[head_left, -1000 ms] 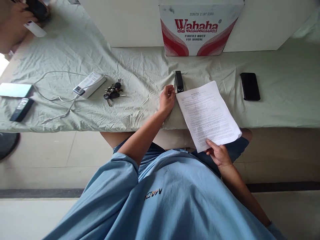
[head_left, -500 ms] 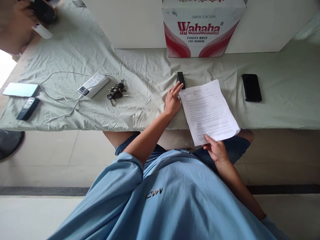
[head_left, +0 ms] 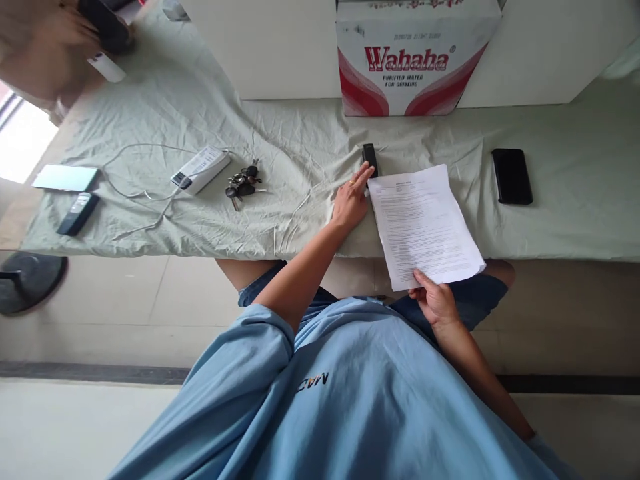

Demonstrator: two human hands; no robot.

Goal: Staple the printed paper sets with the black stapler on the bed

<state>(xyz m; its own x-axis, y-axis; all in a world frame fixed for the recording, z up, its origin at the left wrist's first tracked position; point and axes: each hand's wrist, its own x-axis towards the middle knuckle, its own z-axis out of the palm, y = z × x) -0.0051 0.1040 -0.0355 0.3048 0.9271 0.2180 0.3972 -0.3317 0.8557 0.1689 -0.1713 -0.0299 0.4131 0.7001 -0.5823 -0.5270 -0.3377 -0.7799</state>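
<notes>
A stack of printed paper sheets (head_left: 425,227) lies partly on the cloth-covered table and juts over its front edge. My right hand (head_left: 436,300) grips the stack's near edge, thumb on top and fingers underneath. My left hand (head_left: 351,200) rests by the stack's left side, its fingers stretched out. Its fingertips meet the near end of a small black object (head_left: 369,155), perhaps a stapler, whose lower part is hidden by the fingers and paper. A black phone (head_left: 513,176) lies to the right of the sheets.
A Wahaha water carton (head_left: 415,73) stands at the back. Keys (head_left: 244,183), a white box-shaped device (head_left: 203,168) with cables, a pale phone (head_left: 66,177) and a dark remote-like object (head_left: 79,213) lie left. Another person's hand (head_left: 65,30) is at upper left, near a dark object.
The whole view has shifted, so things appear farther right. The top of the sheets sits slightly lower, and my left fingers are closer together. My right hand keeps its grip.
</notes>
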